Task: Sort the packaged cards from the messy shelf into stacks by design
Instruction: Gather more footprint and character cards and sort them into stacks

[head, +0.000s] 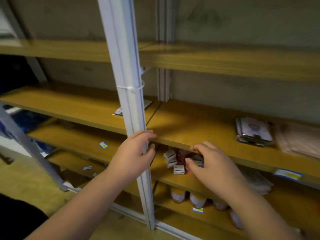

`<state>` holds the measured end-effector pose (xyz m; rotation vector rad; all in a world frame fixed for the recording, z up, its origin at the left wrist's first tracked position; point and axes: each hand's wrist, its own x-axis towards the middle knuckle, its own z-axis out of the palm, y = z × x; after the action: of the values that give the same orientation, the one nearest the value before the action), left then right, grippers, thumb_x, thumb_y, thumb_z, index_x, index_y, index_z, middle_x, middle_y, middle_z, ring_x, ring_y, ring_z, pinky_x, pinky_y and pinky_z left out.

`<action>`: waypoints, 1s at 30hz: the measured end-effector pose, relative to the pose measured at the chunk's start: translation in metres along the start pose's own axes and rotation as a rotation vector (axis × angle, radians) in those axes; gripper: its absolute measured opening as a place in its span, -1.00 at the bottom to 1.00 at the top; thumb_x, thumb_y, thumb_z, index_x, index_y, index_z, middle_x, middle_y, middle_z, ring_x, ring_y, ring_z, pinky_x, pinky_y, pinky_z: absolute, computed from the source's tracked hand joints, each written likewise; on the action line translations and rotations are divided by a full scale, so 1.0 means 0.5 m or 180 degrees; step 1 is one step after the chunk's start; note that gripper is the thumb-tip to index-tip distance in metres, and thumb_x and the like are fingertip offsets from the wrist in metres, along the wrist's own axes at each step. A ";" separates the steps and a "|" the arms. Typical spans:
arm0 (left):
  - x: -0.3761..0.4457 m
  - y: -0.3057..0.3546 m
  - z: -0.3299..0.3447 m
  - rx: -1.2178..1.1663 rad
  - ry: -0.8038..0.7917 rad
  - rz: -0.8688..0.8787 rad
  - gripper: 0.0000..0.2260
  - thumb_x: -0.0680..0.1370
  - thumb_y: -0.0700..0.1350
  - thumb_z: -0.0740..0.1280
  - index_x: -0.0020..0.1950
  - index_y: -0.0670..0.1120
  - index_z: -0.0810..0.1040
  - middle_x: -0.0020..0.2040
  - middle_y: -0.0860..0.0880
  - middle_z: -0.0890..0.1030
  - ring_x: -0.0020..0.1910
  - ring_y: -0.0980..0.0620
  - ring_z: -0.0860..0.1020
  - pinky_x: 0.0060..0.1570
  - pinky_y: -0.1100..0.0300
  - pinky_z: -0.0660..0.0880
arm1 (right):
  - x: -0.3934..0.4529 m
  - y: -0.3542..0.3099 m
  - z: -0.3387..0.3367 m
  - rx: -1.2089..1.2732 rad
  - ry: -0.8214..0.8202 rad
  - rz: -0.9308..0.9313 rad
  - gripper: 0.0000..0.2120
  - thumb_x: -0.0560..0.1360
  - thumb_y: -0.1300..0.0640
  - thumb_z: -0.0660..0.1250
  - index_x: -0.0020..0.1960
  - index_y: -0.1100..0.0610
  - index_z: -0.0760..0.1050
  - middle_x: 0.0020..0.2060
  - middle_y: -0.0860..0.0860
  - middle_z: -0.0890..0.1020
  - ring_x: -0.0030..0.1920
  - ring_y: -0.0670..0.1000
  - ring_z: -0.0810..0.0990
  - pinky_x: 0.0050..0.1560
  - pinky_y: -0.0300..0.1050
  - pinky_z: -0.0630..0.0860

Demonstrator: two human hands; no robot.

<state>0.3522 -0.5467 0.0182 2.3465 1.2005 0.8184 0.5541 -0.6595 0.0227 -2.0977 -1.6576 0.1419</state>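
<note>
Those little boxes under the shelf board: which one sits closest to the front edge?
The white box with the blue stripe, just left of the right hand. The other white boxes and dark red ones lie farther back.

A white metal upright (129, 104) stands before wooden shelves (199, 122); orange-lidded jars (178, 194) sit lowest.

The white post (129, 104) hides most of a flat packet (119, 112) lying behind it, so its design cannot be read. Right of the post, the shelf board (199, 135) covers the back of the pile of small boxes (178, 161), and the right hand (210, 168) covers its near side (print too blurred to read). Far right of the post, the stack of packaged cards (253, 131) is smeared, and the pale sheets (299, 139) beside it run off the edge.
</note>
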 end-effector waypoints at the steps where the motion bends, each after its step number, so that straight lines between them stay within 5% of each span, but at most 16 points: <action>1: -0.004 -0.022 -0.024 -0.0003 -0.0032 0.0030 -0.69 0.60 -0.08 0.34 0.35 0.05 0.57 0.33 0.18 0.52 0.33 0.24 0.44 0.30 0.36 0.33 | 0.015 -0.031 0.015 -0.0003 -0.0006 -0.0012 -0.64 0.55 -0.16 0.31 0.30 -0.08 0.48 0.15 -0.16 0.48 0.17 -0.09 0.49 0.14 -0.15 0.49; 6: -0.017 -0.121 -0.116 0.0094 -0.0074 -0.0032 -0.68 0.63 -0.04 0.30 0.39 0.09 0.54 0.26 0.27 0.51 0.22 0.32 0.44 0.20 0.38 0.41 | 0.067 -0.158 0.065 -0.0113 -0.0131 -0.0148 -0.60 0.56 -0.16 0.29 0.36 -0.08 0.44 0.21 -0.18 0.47 0.22 -0.11 0.45 0.12 -0.20 0.44; 11: 0.003 -0.202 -0.158 0.0311 0.0092 -0.0367 -0.64 0.63 0.03 0.28 0.43 0.10 0.49 0.35 0.15 0.52 0.30 0.17 0.47 0.23 0.22 0.45 | 0.093 -0.225 0.098 -0.0146 -0.0268 -0.0396 -0.59 0.57 -0.15 0.29 0.39 -0.12 0.40 0.23 -0.21 0.46 0.22 -0.17 0.43 0.14 -0.26 0.42; 15: 0.012 -0.238 -0.182 0.0352 0.0230 -0.0652 -0.65 0.62 0.04 0.29 0.42 0.07 0.51 0.33 0.14 0.52 0.03 0.19 0.48 0.05 0.22 0.47 | 0.113 -0.270 0.126 0.0059 -0.0463 -0.0777 -0.57 0.56 -0.17 0.27 0.41 -0.14 0.37 0.26 -0.23 0.43 0.27 -0.18 0.39 0.21 -0.23 0.43; 18: 0.019 -0.268 -0.201 0.0470 0.0278 -0.0812 -0.64 0.62 0.04 0.30 0.42 0.05 0.52 0.34 0.12 0.52 0.11 0.21 0.43 0.04 0.20 0.43 | 0.131 -0.305 0.154 0.0183 -0.0521 -0.1001 -0.55 0.57 -0.17 0.27 0.43 -0.11 0.36 0.27 -0.21 0.43 0.29 -0.16 0.40 0.26 -0.16 0.45; 25: 0.071 -0.361 -0.222 0.0420 0.0098 -0.0896 -0.61 0.60 0.08 0.31 0.42 0.07 0.50 0.30 0.10 0.51 -0.11 0.19 0.48 -0.19 0.23 0.39 | 0.170 -0.367 0.211 0.0222 -0.0459 -0.0921 -0.56 0.57 -0.17 0.26 0.42 -0.12 0.36 0.25 -0.21 0.43 0.26 -0.17 0.39 0.23 -0.23 0.40; 30: 0.147 -0.450 -0.235 0.0302 -0.0057 -0.0702 -0.63 0.60 0.06 0.33 0.40 0.07 0.52 0.29 0.05 0.53 -0.13 0.13 0.49 -0.10 0.14 0.41 | 0.208 -0.424 0.261 0.0058 -0.0391 -0.0593 -0.55 0.56 -0.19 0.26 0.43 -0.15 0.34 0.27 -0.22 0.41 0.23 -0.16 0.40 0.23 -0.21 0.40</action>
<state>0.1745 -0.3513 0.0039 2.2360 1.4880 0.6777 0.3456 -0.4881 0.0148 -1.9432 -1.9065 0.2291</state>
